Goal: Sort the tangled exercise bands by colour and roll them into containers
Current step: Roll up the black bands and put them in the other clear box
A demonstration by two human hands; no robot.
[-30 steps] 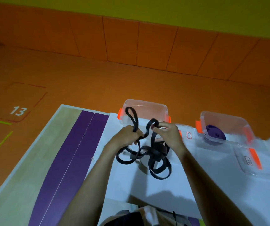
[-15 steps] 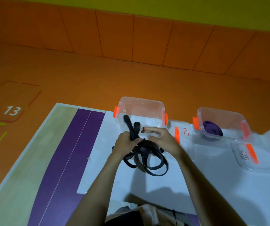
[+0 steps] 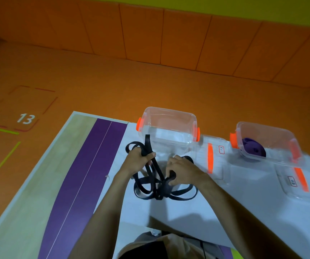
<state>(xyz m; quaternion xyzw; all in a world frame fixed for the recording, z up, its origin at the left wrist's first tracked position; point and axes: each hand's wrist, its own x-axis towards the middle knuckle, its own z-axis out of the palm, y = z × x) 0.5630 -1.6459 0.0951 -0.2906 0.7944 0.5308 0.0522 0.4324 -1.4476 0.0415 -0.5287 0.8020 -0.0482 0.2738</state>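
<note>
A tangle of black exercise bands [image 3: 156, 186] lies on the white sheet [image 3: 216, 208] in front of me. My left hand [image 3: 138, 162] is closed around a bunch of strands at the tangle's upper left, with one loop sticking up past my fist. My right hand [image 3: 183, 170] pinches black strands at the right of the tangle. Just behind my hands stands a clear container [image 3: 169, 128] with orange clips, holding nothing that I can see. A second clear container [image 3: 266, 143] at the right holds a rolled purple band [image 3: 253, 149].
Two clear lids with orange strips lie flat: one lid [image 3: 212, 157] between the containers, another lid [image 3: 296, 182] at the right. The sheet covers part of a wooden board with a purple stripe [image 3: 86, 176]. Orange floor with a "13" marking [image 3: 26, 118] surrounds it.
My hands have moved apart, spreading the black tangle wider and lower on the sheet. My right hand, flat over the bands before, now pinches strands.
</note>
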